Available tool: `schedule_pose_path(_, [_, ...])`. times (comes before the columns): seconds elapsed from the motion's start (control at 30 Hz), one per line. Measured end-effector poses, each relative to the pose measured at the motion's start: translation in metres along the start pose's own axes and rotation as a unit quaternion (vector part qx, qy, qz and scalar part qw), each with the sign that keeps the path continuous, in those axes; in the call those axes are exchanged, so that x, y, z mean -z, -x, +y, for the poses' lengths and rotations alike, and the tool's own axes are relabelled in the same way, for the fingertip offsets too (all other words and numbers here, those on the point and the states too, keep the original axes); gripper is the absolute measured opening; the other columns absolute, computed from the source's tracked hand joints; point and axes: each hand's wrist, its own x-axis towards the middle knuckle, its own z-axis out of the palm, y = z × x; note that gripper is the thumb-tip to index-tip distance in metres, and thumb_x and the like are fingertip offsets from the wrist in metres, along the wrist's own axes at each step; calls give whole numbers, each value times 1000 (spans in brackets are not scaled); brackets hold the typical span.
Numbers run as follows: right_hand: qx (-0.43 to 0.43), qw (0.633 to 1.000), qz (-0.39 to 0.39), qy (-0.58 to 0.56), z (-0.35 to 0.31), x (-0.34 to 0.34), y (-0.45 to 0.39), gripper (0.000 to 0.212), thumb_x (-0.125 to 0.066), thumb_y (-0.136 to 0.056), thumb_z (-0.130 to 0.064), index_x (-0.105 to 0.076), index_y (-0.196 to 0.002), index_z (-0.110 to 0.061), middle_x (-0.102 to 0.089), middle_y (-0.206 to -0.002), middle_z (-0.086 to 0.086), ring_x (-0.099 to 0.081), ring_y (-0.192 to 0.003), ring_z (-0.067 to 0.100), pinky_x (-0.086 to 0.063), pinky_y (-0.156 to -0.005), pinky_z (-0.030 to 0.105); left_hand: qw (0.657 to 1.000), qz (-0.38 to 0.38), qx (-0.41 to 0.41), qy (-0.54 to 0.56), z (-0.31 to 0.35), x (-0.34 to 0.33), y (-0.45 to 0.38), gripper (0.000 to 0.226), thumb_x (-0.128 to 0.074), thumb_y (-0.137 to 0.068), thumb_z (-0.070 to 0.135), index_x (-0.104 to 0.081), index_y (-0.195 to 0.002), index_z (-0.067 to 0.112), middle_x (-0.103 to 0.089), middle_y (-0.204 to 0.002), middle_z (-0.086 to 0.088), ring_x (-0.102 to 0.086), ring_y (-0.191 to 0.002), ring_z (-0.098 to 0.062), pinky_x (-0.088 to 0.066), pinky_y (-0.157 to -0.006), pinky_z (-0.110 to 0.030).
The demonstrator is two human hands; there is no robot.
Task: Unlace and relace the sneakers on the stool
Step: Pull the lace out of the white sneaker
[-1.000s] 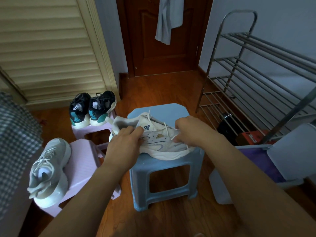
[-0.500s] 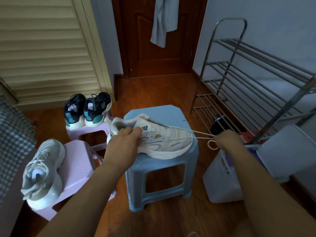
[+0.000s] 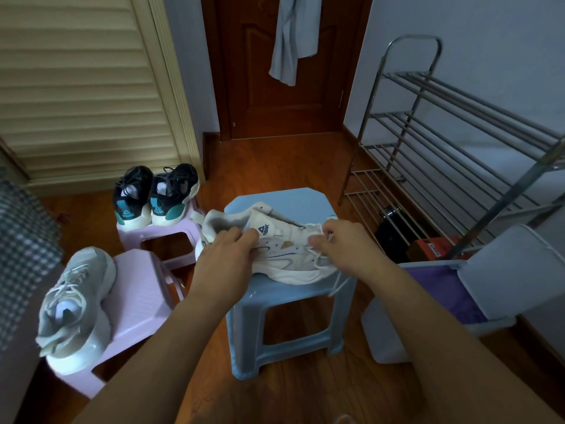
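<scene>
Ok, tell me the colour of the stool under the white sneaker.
Light blue stool, clearest in the head view.

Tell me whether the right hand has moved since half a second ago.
Yes. The right hand has come back left from out beside the blue stool and is now over the white sneaker's toe, at the lace.

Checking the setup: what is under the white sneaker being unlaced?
A light blue plastic stool carries the white sneaker. The seat patch directly beneath its sole is hidden.
</scene>
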Motion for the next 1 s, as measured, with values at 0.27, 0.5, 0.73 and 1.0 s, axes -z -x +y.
schedule_pose_path(0.27, [63,975,-33,211,-9,-12,11,22,-50,-102,-30,-62,-100,-12,-60,-98,13,-56,-84,30,-34,-66,31,999,19,-1,-26,0,-4,0,26,-71,-88,18,-52,-105,22,-54,-86,-2,-54,-80,-26,-34,-56,-33])
schedule_pose_path(0.5, [-172,983,-41,55,57,65,25,35,-47,-105,-31,-57,-75,-14,-58,-77,7,-53,-68,21,-38,-59,31,1000,14,6,-13,-1,-3,-3,22,-71,-87,18,-55,-102,20,-55,-86,-2,-55,-81,-26,-32,-55,-32])
schedule_pose_path(0.73, [-204,800,158,-542,78,61,5,32,-47,-103,-18,-51,-71,-14,-39,-53,-1,-32,-41,11,-24,-41,22,1000,22,16,-6,6,-7,0,20,-69,-87,14,-57,-103,16,-56,-87,-6,-53,-82,-29,-38,-60,-36])
schedule_pose_path(1.0, [-98,492,214,-838,69,61,-39,37,-35,-98,-4,-37,-64,-18,-31,-57,-3,-26,-44,9,-29,-40,22,993,-5,-74,91,-13,4,11,12,-59,-88,26,-59,-95,17,-50,-91,2,-46,-84,-19,-46,-70,-39])
